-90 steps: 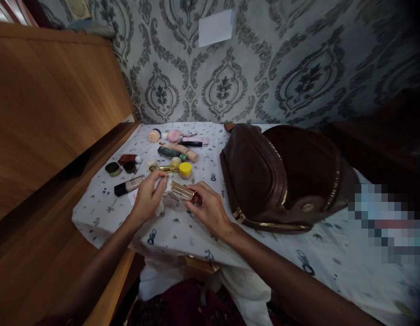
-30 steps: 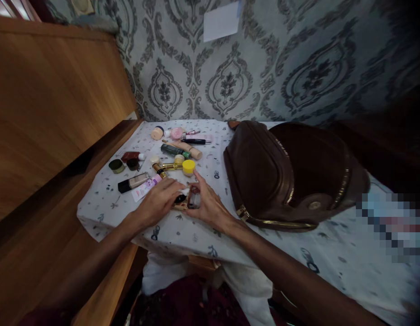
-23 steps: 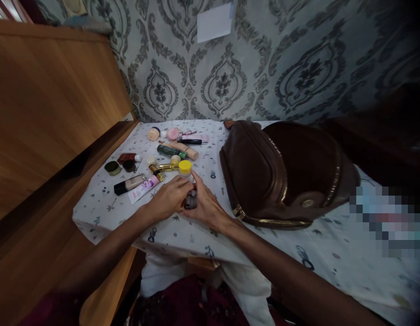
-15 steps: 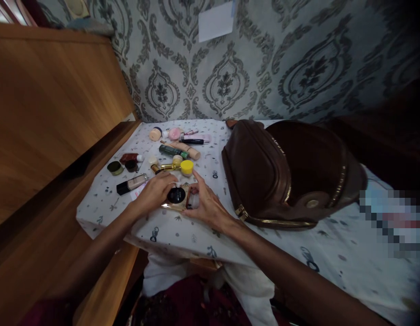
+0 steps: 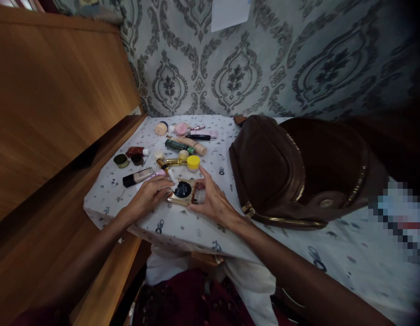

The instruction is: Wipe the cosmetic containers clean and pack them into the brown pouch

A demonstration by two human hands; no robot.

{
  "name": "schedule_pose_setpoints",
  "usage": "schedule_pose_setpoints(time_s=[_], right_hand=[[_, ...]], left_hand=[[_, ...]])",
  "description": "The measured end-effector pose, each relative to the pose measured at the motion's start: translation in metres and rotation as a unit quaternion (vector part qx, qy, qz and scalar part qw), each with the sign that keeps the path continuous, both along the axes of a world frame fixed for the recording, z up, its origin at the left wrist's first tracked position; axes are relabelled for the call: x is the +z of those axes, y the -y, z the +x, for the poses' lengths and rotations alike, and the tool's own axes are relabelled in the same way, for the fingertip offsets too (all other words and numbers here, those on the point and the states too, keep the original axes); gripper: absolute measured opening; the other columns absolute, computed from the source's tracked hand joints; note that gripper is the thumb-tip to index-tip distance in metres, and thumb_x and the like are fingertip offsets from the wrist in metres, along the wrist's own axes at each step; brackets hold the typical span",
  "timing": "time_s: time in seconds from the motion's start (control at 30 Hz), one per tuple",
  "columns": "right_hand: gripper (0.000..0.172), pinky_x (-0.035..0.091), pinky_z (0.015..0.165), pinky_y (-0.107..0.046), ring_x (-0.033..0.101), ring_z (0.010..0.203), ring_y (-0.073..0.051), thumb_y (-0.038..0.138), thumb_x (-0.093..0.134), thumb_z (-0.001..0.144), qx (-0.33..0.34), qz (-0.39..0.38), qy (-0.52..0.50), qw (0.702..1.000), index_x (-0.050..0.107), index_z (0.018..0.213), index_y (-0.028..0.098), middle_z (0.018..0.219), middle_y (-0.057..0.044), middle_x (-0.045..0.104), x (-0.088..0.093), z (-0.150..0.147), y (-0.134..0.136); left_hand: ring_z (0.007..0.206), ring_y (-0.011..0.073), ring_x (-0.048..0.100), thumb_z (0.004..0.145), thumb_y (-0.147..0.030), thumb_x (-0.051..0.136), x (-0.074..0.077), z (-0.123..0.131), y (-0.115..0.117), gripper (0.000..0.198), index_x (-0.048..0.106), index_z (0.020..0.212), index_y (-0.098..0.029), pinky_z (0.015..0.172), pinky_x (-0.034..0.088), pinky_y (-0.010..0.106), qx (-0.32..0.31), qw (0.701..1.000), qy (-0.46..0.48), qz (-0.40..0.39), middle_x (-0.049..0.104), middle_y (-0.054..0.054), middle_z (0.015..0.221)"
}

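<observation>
A square gold compact point(image 5: 175, 199) with a round black label point(image 5: 183, 189) lies on the cloth-covered table. My right hand point(image 5: 213, 199) grips its right edge between thumb and fingers. At the compact's left side, the fingers of my left hand point(image 5: 152, 192) are pinched together on a small white piece that looks like tissue point(image 5: 173, 177). Just behind the compact are a yellow-lidded jar point(image 5: 193, 163), a gold tube point(image 5: 176, 161) and a small dark-and-gold bottle point(image 5: 161, 165). A foundation bottle point(image 5: 138, 176) with a black cap lies behind my left wrist.
Farther back lie a green tube point(image 5: 179, 146), a beige tube point(image 5: 198, 146), a black pen-like stick point(image 5: 200, 137) and several small jars. A large brown leather bag point(image 5: 264, 167) stands on the right. A wooden panel point(image 5: 60, 99) borders the left, and a patterned wall rises behind.
The view has shifted slightly, so everything sits a little farther right. My left hand has drawn back left from the compact's top, uncovering more of the label and the white piece.
</observation>
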State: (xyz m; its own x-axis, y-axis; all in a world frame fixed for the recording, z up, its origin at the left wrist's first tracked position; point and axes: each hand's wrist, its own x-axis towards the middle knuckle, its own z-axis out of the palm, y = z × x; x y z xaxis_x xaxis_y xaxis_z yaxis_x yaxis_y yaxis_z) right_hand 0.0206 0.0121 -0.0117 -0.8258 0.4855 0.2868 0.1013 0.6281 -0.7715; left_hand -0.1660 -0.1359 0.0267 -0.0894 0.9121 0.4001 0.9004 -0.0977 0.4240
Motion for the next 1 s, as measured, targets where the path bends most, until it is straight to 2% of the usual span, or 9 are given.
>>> schedule_pose_setpoints(time_s=[0.23,0.43,0.57,0.77,1.0], right_hand=[[0.121,0.047,0.096,-0.051,0.06,0.108,-0.032,0.033,0.084,0.063,-0.002,0.0,-0.001,1.0,0.007,0.156,0.024,0.117,-0.012,0.061,-0.003,-0.001,0.0],[0.118,0.047,0.097,-0.048,0.059,0.109,-0.03,0.031,0.084,0.062,-0.007,0.007,0.004,1.0,0.011,0.155,0.023,0.119,-0.011,0.061,-0.004,-0.002,-0.001],[0.115,0.044,0.1,-0.049,0.057,0.113,-0.03,0.023,0.08,0.064,0.012,0.023,0.005,1.0,0.009,0.155,0.023,0.121,-0.011,0.06,0.001,0.0,0.001],[0.116,0.043,0.1,-0.048,0.056,0.114,-0.03,0.019,0.079,0.064,0.008,0.035,0.006,0.999,0.008,0.156,0.025,0.123,-0.01,0.06,0.004,0.002,0.001],[0.116,0.045,0.097,-0.046,0.057,0.113,-0.031,0.025,0.081,0.063,0.002,0.019,0.022,1.0,0.011,0.155,0.018,0.12,-0.013,0.061,0.006,0.002,0.001]], left_hand=[[0.094,0.0178,0.066,0.095,-0.018,0.053,-0.003,0.013,0.028,0.021,0.067,0.11,-0.019,0.081,0.055,0.032,-0.017,0.999,-0.007,0.035,0.07,0.008,0.102],[0.1,0.019,0.063,0.096,-0.017,0.05,-0.005,0.023,0.031,0.023,0.065,0.113,-0.019,0.086,0.054,0.035,-0.01,0.997,-0.057,0.058,0.069,0.01,0.106],[0.098,0.0202,0.063,0.097,-0.016,0.046,-0.006,0.022,0.019,0.024,0.067,0.11,-0.018,0.087,0.053,0.038,0.013,0.995,-0.08,0.052,0.07,0.009,0.103],[0.098,0.0225,0.062,0.096,-0.018,0.045,-0.005,0.017,-0.014,0.025,0.069,0.102,-0.019,0.095,0.049,0.043,0.059,0.993,-0.1,0.024,0.071,0.007,0.1],[0.099,0.0232,0.059,0.097,-0.016,0.042,0.007,0.04,-0.043,0.026,0.068,0.099,-0.018,0.089,0.049,0.039,-0.019,0.995,-0.099,-0.025,0.069,0.008,0.099]])
